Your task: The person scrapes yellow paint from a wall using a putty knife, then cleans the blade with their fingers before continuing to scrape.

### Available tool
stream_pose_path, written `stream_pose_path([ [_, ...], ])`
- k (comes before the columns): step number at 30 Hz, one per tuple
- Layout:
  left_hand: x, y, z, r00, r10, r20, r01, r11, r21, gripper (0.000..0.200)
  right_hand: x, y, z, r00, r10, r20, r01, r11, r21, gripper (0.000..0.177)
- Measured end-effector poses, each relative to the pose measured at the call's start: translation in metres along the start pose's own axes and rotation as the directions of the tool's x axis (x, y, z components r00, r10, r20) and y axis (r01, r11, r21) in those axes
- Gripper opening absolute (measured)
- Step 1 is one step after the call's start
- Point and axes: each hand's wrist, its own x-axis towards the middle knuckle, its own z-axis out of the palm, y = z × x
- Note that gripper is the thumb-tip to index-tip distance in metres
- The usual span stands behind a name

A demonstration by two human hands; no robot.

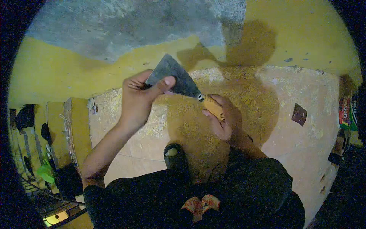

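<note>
A putty knife (pixel 183 81) with a wide grey metal blade and a yellow-orange handle is held up between my two hands, its blade pointing to the upper left. My left hand (pixel 139 93) pinches the blade, thumb on the near face and the other fingers behind it. Wrapped round the handle is my right hand (pixel 225 118). Behind the blade rises a yellow wall (pixel 152 55) with a large bare grey patch (pixel 133 23) where paint is gone. The shadow of my head and of the tool falls on the wall and floor.
Yellow paint flakes are scattered over the pale floor (pixel 305 152). A dark brown square piece (pixel 299 114) lies to the right. Printed packages (pixel 346 112) stand at the far right edge. Dark items and a green bag (pixel 45 171) are at the left, near a metal rack.
</note>
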Motion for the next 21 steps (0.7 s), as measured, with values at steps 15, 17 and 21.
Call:
stream_pose_path([
  [15,0.013,-0.02,-0.024,0.984,-0.063,0.167,0.079,0.993,-0.086,0.033,-0.004,0.002,-0.003,0.936,0.351,-0.035,-0.348,0.934,0.08,0.036],
  [17,0.002,-0.028,-0.002,0.975,0.039,0.221,-0.063,0.993,0.101,0.029,-0.002,0.001,-0.001,0.962,0.264,-0.066,-0.261,0.964,0.052,0.035],
  [21,0.001,-0.012,0.011,0.968,0.113,0.225,-0.147,0.979,0.139,0.023,-0.008,0.003,0.006,0.981,0.188,-0.052,-0.186,0.982,0.045,0.036],
])
